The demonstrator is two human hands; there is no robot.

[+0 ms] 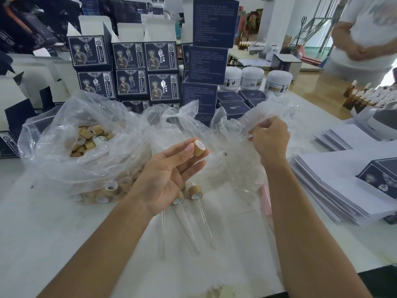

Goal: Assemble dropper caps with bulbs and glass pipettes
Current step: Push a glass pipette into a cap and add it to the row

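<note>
Left grip (169, 173): your thumb and fingertips pinch a bamboo cap (198, 148), palm up, above the counter (64, 233). Right grip (269, 139) clutches the clear bag (234, 147). Two finished droppers (194, 208) lie on the counter below your left hand; a bag of caps (86, 138) sits to the left.

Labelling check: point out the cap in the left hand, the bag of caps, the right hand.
cap (198, 148), head view, bamboo side wall
bag of caps (64, 125), head view, clear plastic
right hand (270, 140), head view, back of hand

Left hand (169, 173) palm-up, fingers pinching; right hand (269, 139) raised, fingers curled closed.
</note>
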